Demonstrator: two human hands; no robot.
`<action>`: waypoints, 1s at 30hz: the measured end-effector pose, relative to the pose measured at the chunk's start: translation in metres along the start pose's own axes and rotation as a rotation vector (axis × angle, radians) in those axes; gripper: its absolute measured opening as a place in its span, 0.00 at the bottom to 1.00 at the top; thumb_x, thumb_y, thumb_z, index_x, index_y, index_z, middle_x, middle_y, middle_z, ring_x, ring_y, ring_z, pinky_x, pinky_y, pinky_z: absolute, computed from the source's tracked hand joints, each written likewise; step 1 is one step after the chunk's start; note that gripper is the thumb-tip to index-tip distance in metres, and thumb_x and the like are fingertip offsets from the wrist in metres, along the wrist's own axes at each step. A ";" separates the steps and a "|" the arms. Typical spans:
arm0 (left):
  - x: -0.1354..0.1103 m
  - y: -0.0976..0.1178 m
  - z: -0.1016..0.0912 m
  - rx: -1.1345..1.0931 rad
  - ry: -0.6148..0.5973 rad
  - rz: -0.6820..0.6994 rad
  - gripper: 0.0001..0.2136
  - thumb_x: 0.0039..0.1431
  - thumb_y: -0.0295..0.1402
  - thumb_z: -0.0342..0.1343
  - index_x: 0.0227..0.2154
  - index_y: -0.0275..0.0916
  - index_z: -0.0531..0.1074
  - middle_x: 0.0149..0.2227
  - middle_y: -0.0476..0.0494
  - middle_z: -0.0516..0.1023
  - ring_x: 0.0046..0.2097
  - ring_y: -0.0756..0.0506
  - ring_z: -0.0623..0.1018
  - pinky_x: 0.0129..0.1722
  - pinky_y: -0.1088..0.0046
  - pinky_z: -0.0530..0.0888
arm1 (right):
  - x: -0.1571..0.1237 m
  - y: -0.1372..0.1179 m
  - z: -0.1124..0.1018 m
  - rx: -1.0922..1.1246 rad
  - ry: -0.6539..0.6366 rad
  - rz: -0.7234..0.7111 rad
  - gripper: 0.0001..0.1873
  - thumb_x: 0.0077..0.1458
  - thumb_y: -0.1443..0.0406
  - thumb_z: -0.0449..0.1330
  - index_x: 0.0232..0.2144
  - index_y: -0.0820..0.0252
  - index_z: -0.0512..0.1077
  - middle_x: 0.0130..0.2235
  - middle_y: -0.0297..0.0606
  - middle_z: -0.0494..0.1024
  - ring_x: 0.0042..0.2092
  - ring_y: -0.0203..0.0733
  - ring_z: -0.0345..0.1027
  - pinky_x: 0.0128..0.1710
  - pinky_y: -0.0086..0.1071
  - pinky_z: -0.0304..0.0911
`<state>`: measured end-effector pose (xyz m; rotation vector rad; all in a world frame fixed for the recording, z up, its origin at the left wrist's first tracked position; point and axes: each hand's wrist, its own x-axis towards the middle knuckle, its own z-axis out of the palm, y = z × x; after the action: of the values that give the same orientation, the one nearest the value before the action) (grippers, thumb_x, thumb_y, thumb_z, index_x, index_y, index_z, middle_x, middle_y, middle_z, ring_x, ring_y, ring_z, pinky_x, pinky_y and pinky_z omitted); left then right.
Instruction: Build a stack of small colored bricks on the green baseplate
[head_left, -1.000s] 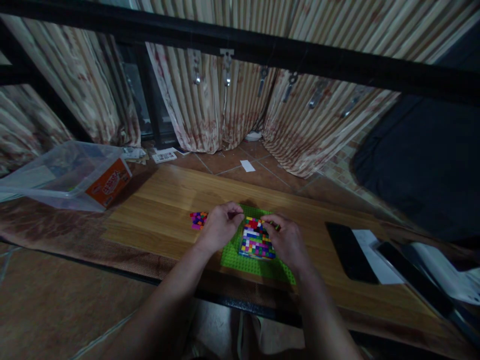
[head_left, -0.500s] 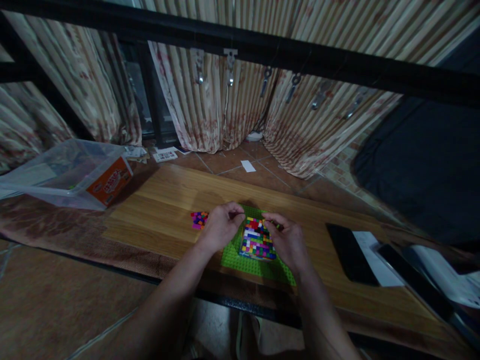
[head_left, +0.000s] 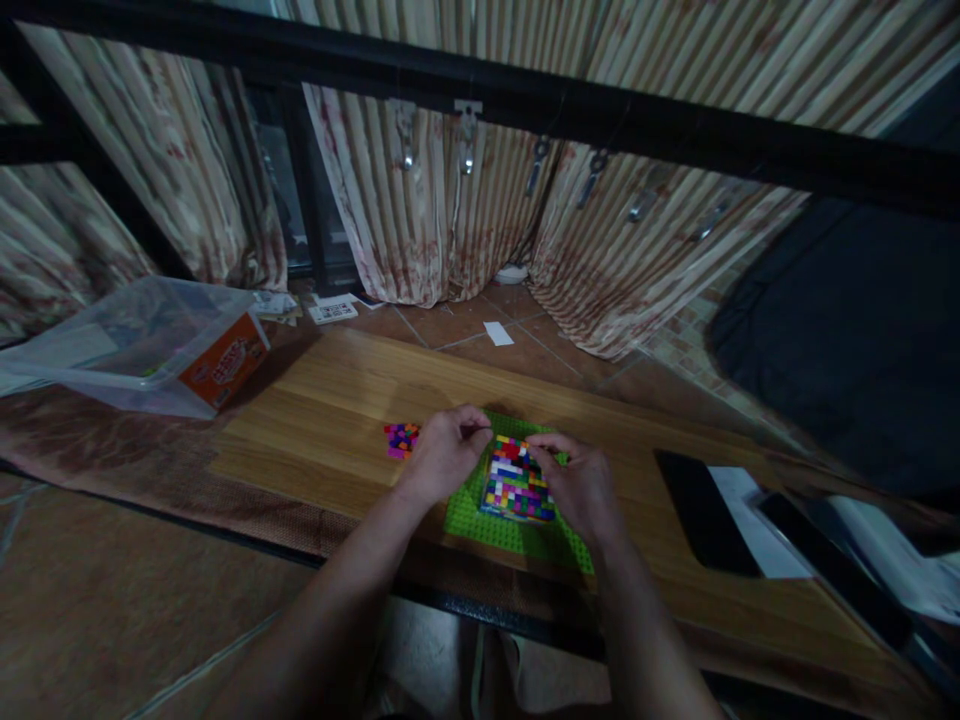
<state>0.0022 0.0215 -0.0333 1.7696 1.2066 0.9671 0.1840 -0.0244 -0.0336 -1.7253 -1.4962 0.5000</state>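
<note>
A block of multicoloured toy building bricks [head_left: 517, 482] stands on a green studded baseplate [head_left: 480, 528]. At its upper left is my left hand [head_left: 448, 455], thumb and fingers drawn together just above the baseplate; anything between the tips is too small to make out. My right hand [head_left: 577, 475] pinches at the block's upper right corner, its fingertips touching or just over the top bricks. What the right fingertips hold is hidden. A small pile of loose bricks [head_left: 400, 440], purple, orange, red and pink, lies on the wooden board left of my left hand, which partly covers it.
A clear plastic bin [head_left: 150, 385] with an orange label stands at the left. To the right lie a black flat object [head_left: 697, 510], white paper [head_left: 742, 505] and a long dark object [head_left: 832, 565]. A black bar with hanging clips [head_left: 469, 140] crosses in front of the curtains.
My right fingertips have closed in slightly on the block's upper right corner. The left hand keeps nearly the same pose. The whole view has shifted a little.
</note>
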 end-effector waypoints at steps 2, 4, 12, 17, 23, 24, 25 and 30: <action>0.000 0.001 0.000 0.006 0.000 -0.006 0.05 0.54 0.30 0.53 0.30 0.38 0.73 0.29 0.48 0.78 0.32 0.49 0.76 0.33 0.74 0.70 | 0.001 0.001 0.001 0.028 0.005 0.017 0.10 0.50 0.58 0.60 0.30 0.54 0.79 0.37 0.38 0.82 0.41 0.48 0.73 0.45 0.40 0.63; -0.001 0.002 0.001 0.011 -0.005 -0.009 0.05 0.54 0.30 0.53 0.30 0.38 0.73 0.29 0.48 0.77 0.33 0.49 0.76 0.33 0.74 0.69 | 0.002 0.003 0.002 0.088 -0.011 0.052 0.10 0.49 0.58 0.61 0.29 0.55 0.79 0.35 0.38 0.82 0.39 0.47 0.73 0.42 0.39 0.64; -0.001 -0.002 0.004 0.015 -0.029 0.001 0.05 0.55 0.30 0.53 0.31 0.38 0.73 0.30 0.48 0.78 0.32 0.49 0.76 0.34 0.74 0.69 | 0.004 0.005 0.004 0.283 -0.048 0.198 0.13 0.44 0.57 0.64 0.30 0.58 0.80 0.32 0.39 0.82 0.33 0.45 0.72 0.33 0.35 0.64; -0.001 -0.004 0.008 0.012 -0.036 0.014 0.05 0.55 0.30 0.53 0.30 0.38 0.73 0.29 0.49 0.77 0.32 0.49 0.76 0.33 0.74 0.70 | 0.003 0.003 0.003 0.367 -0.064 0.217 0.14 0.43 0.56 0.64 0.29 0.59 0.80 0.31 0.39 0.82 0.32 0.44 0.72 0.34 0.35 0.64; -0.004 -0.001 0.012 0.039 -0.040 0.003 0.04 0.54 0.29 0.54 0.30 0.38 0.74 0.29 0.48 0.78 0.32 0.49 0.76 0.32 0.75 0.70 | 0.004 0.001 0.004 0.470 -0.049 0.290 0.13 0.38 0.57 0.67 0.27 0.59 0.80 0.29 0.39 0.81 0.30 0.42 0.71 0.33 0.35 0.64; -0.004 -0.001 0.013 0.042 -0.037 0.001 0.04 0.54 0.28 0.54 0.30 0.38 0.74 0.29 0.48 0.78 0.32 0.49 0.76 0.32 0.75 0.70 | 0.005 0.001 0.005 0.482 -0.040 0.301 0.13 0.37 0.57 0.67 0.26 0.58 0.80 0.28 0.38 0.81 0.30 0.41 0.71 0.33 0.34 0.63; -0.004 0.000 0.013 0.043 -0.035 -0.001 0.04 0.54 0.28 0.54 0.30 0.38 0.74 0.29 0.48 0.78 0.32 0.49 0.76 0.32 0.75 0.70 | 0.005 0.000 0.005 0.493 -0.033 0.312 0.12 0.36 0.58 0.67 0.26 0.58 0.80 0.28 0.38 0.81 0.30 0.41 0.71 0.33 0.34 0.63; -0.004 0.001 0.012 0.047 -0.040 0.002 0.04 0.54 0.28 0.54 0.30 0.38 0.74 0.30 0.48 0.79 0.33 0.49 0.76 0.33 0.75 0.71 | 0.006 0.000 0.009 0.599 -0.022 0.395 0.12 0.32 0.59 0.69 0.24 0.57 0.80 0.25 0.36 0.80 0.27 0.40 0.69 0.30 0.33 0.63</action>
<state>0.0126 0.0158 -0.0386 1.8189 1.2122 0.9071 0.1786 -0.0158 -0.0378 -1.5167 -0.8789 1.0537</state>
